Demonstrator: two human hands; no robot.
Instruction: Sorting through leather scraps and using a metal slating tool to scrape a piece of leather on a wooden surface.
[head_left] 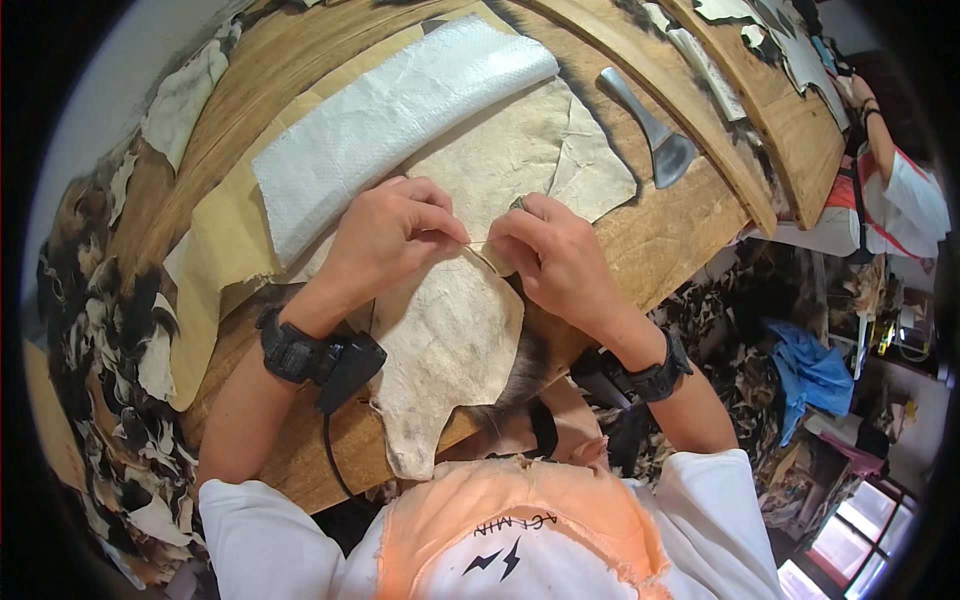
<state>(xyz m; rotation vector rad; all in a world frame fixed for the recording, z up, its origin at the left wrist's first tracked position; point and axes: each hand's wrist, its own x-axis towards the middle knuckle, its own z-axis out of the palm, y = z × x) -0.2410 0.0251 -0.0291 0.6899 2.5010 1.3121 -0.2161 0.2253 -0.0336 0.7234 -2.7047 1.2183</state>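
On the bench (pixel 690 240) a hide (pixel 455 330) lies before the person with both hands meeting over its middle, the left hand (pixel 385 235) beside the right hand (pixel 555 250), a woven sack (pixel 390 120) behind them and a scraper (pixel 655 130) off to the right.

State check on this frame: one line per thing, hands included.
left hand: fingers pinched shut on a thin thread, resting on the hide
right hand: pinched at the hide's edge, gripping it
thread: taut between the two hands
pale hide piece: flat on the wooden table, lower end hanging over the edge
white woven sheet: lying flat, untouched
metal scraper: lying on the table, unused
wooden table: partly covered
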